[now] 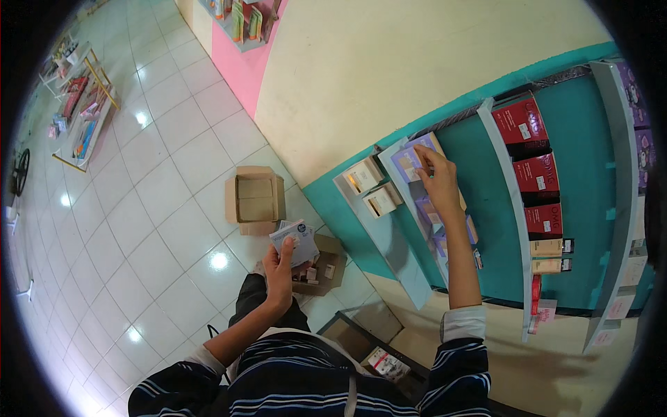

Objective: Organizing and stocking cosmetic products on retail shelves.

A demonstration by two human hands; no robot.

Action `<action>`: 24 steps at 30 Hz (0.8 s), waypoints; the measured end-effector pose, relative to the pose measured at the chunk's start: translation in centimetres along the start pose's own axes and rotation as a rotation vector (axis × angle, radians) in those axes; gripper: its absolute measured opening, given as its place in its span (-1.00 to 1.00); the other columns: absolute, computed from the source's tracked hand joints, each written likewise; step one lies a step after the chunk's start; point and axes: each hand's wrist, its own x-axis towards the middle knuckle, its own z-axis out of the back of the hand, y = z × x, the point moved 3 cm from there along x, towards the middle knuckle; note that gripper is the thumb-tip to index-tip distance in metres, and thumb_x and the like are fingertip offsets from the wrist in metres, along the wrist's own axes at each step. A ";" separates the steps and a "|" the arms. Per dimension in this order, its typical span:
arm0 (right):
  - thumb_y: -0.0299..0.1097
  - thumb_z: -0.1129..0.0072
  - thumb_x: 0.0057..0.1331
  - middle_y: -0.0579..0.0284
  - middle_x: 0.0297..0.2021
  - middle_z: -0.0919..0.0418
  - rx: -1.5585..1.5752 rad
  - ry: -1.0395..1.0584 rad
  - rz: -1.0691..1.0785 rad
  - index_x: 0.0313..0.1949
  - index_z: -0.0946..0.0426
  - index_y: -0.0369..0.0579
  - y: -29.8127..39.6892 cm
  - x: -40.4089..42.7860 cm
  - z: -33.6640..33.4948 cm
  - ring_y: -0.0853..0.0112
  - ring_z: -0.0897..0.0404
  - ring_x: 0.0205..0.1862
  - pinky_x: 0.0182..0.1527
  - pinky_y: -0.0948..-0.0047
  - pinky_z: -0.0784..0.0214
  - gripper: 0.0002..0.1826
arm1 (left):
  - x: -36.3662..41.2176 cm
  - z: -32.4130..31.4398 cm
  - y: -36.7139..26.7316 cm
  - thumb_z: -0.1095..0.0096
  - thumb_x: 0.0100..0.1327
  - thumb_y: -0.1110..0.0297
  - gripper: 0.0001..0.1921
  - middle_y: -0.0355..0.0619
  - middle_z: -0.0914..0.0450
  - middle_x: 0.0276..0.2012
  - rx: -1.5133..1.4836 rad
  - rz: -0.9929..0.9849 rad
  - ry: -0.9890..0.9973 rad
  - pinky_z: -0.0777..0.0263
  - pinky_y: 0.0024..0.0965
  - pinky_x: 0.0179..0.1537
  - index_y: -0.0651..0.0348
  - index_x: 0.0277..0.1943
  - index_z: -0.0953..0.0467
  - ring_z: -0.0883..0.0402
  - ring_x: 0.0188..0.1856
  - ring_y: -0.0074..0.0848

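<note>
My left hand holds a few flat, pale lilac-grey product boxes, with the thumb on top, above the floor cartons. Out at the wall shelf, my right hand has its fingertips at the edge of a purple and beige product box. Whether the fingers grip that box cannot be told. More purple boxes stand along the same grey shelf, partly hidden by my right forearm.
Cream boxes sit on the lowest shelf, red boxes on a higher one. On the tiled floor are an open cardboard carton and another carton holding small boxes. A dark bin stands near me. A display rack is at upper left.
</note>
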 end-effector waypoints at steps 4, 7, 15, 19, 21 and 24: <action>-0.67 -0.18 -0.06 0.02 -0.19 -0.49 -0.065 -0.030 0.081 -0.04 -0.40 -0.09 -0.2 0.0 0.2 0.26 -0.51 -0.21 -0.23 0.38 -0.40 -0.48 | -0.1 0.0 -0.1 0.00 0.19 -0.05 -0.50 -0.03 -0.44 -0.19 0.009 0.017 0.002 -0.52 -0.33 -0.24 0.29 -0.08 -0.33 -0.50 -0.18 -0.41; -0.56 -0.24 -0.06 0.06 -0.15 -0.48 -0.203 -0.091 0.130 -0.03 -0.40 -0.07 0.8 -0.2 1.6 0.28 -0.47 -0.13 -0.17 0.33 -0.34 -0.48 | -0.1 0.3 -0.3 0.00 0.19 -0.05 -0.50 -0.02 -0.44 -0.20 0.016 0.005 -0.005 -0.52 -0.33 -0.24 0.29 -0.08 -0.32 -0.49 -0.17 -0.40; -0.55 -0.23 -0.05 0.10 -0.22 -0.53 -0.074 -0.095 -0.110 -0.03 -0.42 -0.09 -5.1 2.7 2.7 0.38 -0.50 -0.18 -0.18 0.41 -0.34 -0.49 | -0.1 0.2 -0.2 0.00 0.19 -0.04 -0.51 -0.05 -0.45 -0.21 0.003 0.022 0.009 -0.52 -0.36 -0.25 0.27 -0.07 -0.32 -0.50 -0.19 -0.42; -0.67 -0.16 -0.05 0.11 -0.31 -0.56 0.045 -0.014 -0.177 -0.06 -0.43 -0.10 -5.8 3.5 1.9 0.42 -0.54 -0.29 -0.23 0.50 -0.39 -0.51 | -0.1 0.0 -0.5 0.00 0.19 -0.03 -0.52 -0.06 -0.45 -0.22 0.003 0.004 0.006 -0.52 -0.38 -0.26 0.27 -0.08 -0.33 -0.50 -0.21 -0.43; -0.69 -0.14 -0.05 0.11 -0.31 -0.56 0.055 0.009 -0.182 -0.06 -0.44 -0.09 -5.6 3.6 1.9 0.42 -0.53 -0.27 -0.22 0.50 -0.39 -0.51 | -0.1 0.1 -0.5 0.00 0.20 -0.03 -0.52 -0.06 -0.45 -0.22 0.005 0.005 0.008 -0.52 -0.38 -0.26 0.27 -0.08 -0.33 -0.50 -0.21 -0.43; -0.71 -0.12 -0.04 0.11 -0.30 -0.56 0.063 0.037 -0.176 -0.06 -0.44 -0.08 -5.1 3.5 1.9 0.42 -0.53 -0.26 -0.21 0.50 -0.39 -0.51 | -0.1 0.2 -0.5 0.00 0.20 -0.03 -0.52 -0.06 -0.45 -0.22 0.015 -0.009 0.017 -0.53 -0.38 -0.26 0.27 -0.09 -0.33 -0.50 -0.21 -0.44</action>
